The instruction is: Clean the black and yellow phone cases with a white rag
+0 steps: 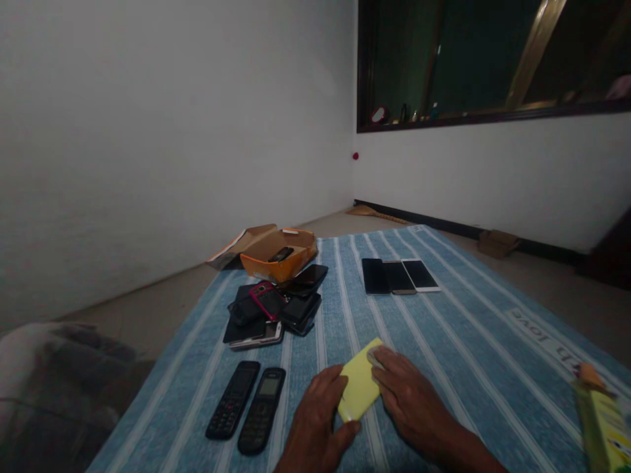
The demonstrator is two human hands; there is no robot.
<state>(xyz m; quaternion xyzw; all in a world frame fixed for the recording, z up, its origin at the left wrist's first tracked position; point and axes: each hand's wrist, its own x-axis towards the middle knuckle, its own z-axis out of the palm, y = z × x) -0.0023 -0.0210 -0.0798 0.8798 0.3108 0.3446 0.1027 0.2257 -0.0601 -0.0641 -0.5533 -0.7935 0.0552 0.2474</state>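
Note:
A flat yellow rectangular thing, about phone-sized [359, 384], lies tilted between my hands over the striped cloth. My left hand [320, 417] grips its left side and near corner, thumb at the bottom edge. The curled fingers of my right hand [411, 394] press a small pale greyish pad or wad [373, 357] against its upper right side; most of that piece is hidden. Left of my hands, a black keypad phone [233, 399] lies alongside a second keypad phone with a small grey screen [262, 410].
A heap of phones [269, 302] lies beyond the keypad phones, before an open orange cardboard box [279, 263] holding a dark phone. Three phones [400, 276] form a row at the back right. A yellow packet [604, 420] stands at the right edge of the blue striped cloth [473, 368].

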